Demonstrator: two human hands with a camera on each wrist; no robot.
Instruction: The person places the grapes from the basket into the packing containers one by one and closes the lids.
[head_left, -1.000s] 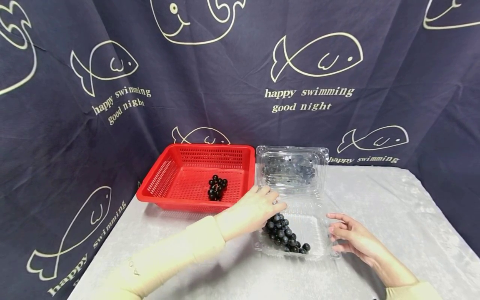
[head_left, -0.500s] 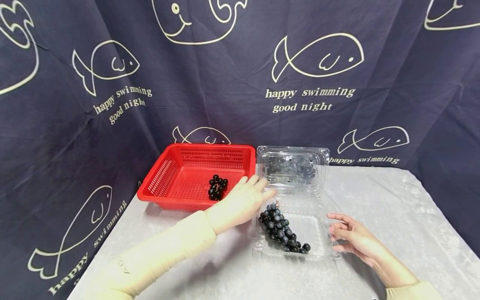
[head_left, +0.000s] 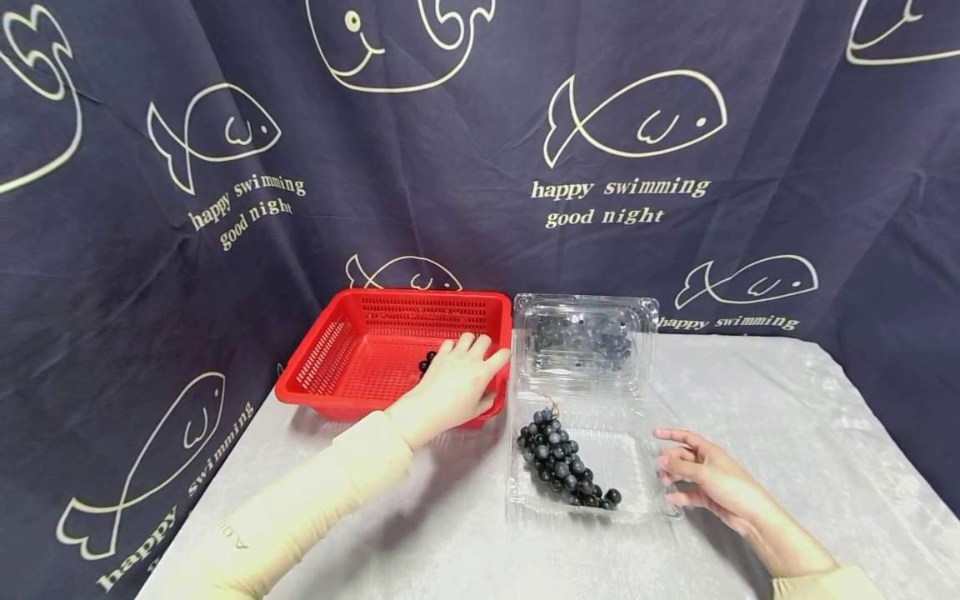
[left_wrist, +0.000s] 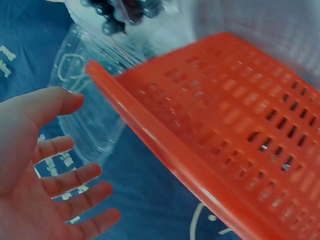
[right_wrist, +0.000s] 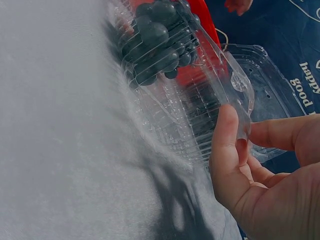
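A bunch of dark grapes lies in the left part of the clear plastic clamshell container, whose lid is folded back behind it. At the container's right side my right hand pinches its rim between thumb and fingers, as the right wrist view shows. My left hand is above the front right corner of the red basket. Its fingers are spread and hold nothing in the left wrist view. In the basket, a smaller bunch of dark grapes is mostly hidden behind that hand.
Basket and container stand side by side on a pale cloth-covered table. A dark blue curtain with fish drawings hangs behind and along the sides.
My left hand has moved left from the grapes in the container to over the basket, uncovering their stem. The right hand stays in place.
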